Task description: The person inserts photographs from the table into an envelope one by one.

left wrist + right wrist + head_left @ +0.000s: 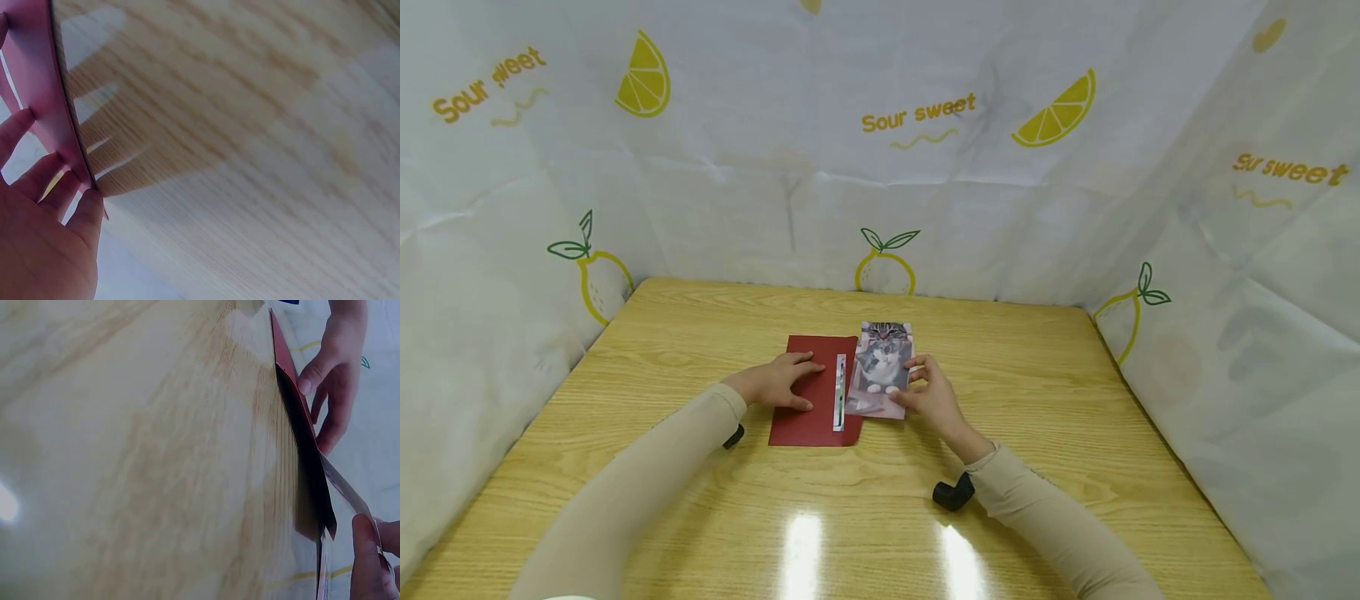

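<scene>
A red envelope (801, 429) lies flat on the wooden table, a narrow pale printed strip (839, 392) showing near its right side. My left hand (778, 382) rests on its left half with fingers spread; in the left wrist view the fingertips touch the red surface (47, 75). Over the envelope's right edge is a photo card (883, 367) with a grey-and-white cat picture. My right hand (932, 396) pinches that card by its right edge, thumb below and fingers above. From the right wrist, the card (347, 487) slants up off the envelope (306, 431).
The wooden table (1037, 400) ends at a white curtain (737, 183) with lemon prints, which hangs behind and along both sides. Black wrist-worn devices (953, 493) show below both forearms. Light glares on the table's near part.
</scene>
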Tool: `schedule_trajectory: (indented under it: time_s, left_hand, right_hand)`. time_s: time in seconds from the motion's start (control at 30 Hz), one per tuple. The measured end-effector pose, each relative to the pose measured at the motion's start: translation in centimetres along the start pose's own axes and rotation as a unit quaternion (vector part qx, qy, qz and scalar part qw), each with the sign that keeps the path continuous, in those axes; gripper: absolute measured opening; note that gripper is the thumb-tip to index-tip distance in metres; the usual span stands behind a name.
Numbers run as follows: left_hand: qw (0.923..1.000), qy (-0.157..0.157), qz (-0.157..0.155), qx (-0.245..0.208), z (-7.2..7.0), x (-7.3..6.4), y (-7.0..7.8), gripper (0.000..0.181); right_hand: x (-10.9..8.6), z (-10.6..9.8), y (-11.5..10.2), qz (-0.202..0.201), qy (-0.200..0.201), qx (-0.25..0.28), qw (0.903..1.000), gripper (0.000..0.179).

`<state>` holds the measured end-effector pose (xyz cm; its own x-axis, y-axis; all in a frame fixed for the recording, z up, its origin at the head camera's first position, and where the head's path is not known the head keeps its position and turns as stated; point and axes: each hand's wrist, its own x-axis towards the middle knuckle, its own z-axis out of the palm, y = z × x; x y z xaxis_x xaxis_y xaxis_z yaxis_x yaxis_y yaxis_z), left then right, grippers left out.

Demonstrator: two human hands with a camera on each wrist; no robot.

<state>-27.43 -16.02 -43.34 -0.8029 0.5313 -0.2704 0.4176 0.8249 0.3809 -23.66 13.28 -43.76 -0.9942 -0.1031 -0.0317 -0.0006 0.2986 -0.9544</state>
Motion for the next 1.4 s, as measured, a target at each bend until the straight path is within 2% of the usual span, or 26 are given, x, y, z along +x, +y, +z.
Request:
schedule_trajectory:
  time_s: [0.37, 0.7, 1.2, 1.4]
  left_hand:
    - [1.0000, 0.002, 0.005, 0.004, -0.1, 0.1, 0.0, 0.072]
    - [1.0000, -0.002, 0.006, 0.006, 0.0, 0.2, 0.0, 0.072]
    - [1.0000, -0.003, 0.003, 0.004, 0.1, 0.1, 0.1, 0.072]
    - [1.0000, -0.001, 0.001, 0.001, 0.0, 0.1, 0.0, 0.073]
  right_hand:
    - [-0.3, 0.7, 0.7, 0.020, -0.007, -0.004, 0.9998, 0.049]
    - [-0.7, 1.1, 0.5, 0.029, -0.036, -0.016, 0.9988, 0.048]
    - [-1.0, 1.1, -0.2, 0.064, -0.033, -0.046, 0.9963, 0.048]
    - [-1.3, 1.5, -0.2, 0.077, -0.030, -0.028, 0.9962, 0.048]
